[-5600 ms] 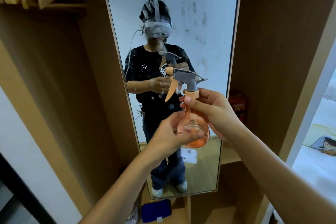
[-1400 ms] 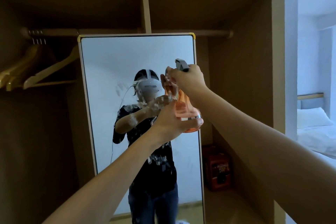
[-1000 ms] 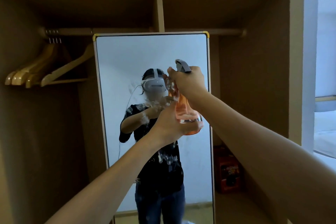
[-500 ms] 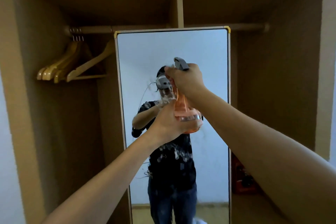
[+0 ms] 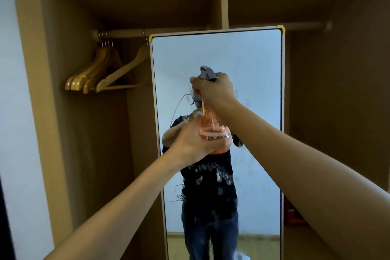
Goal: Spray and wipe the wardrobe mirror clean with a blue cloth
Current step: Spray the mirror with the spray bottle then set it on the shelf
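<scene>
Orange bottle: held upright before the mirror, head level.
Left hand: fingers cupped round the bottle's base.
Right hand: fingers curled over the grey trigger head.
Change: view has drawn back; grip and aim unchanged, wet blotches mid-glass.
Meaning: spraying likely still under way; wiping not begun.
Hidden: nozzle, trigger finger; blue cloth out of frame; mirror's foot cut off.

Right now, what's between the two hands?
Head view: the orange spray bottle. Right hand grips its trigger head, left hand cups its base, before the mirror.
</scene>
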A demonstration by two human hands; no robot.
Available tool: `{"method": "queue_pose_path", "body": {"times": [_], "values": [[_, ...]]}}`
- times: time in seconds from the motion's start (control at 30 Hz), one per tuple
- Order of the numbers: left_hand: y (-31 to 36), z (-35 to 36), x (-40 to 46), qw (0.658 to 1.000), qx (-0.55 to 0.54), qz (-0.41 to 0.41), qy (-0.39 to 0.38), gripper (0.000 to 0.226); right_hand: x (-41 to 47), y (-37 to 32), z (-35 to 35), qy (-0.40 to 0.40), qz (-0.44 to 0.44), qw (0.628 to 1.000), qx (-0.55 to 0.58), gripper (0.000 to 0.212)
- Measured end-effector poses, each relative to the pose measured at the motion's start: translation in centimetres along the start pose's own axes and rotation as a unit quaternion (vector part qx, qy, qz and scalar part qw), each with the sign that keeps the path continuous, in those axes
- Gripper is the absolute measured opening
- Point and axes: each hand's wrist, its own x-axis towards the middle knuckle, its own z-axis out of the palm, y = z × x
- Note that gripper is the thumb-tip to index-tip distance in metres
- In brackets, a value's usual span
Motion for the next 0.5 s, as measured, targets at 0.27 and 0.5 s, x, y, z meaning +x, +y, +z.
{"method": "queue_pose_path", "body": {"times": [0.27,0.5], "values": [[-1.0,-1.2,-0.8,0.999,-0.014,-0.029,0.0,0.031,-0.3,0.1,1.8,-0.004,-0.02,1.0,-0.02,0.028],[-1.2,-2.7,-1.7,0.998,0.016,-0.045,0.029,0.041,-0.6,0.0,3.2,-0.009,-0.024,0.999,-0.031,0.029]]}}
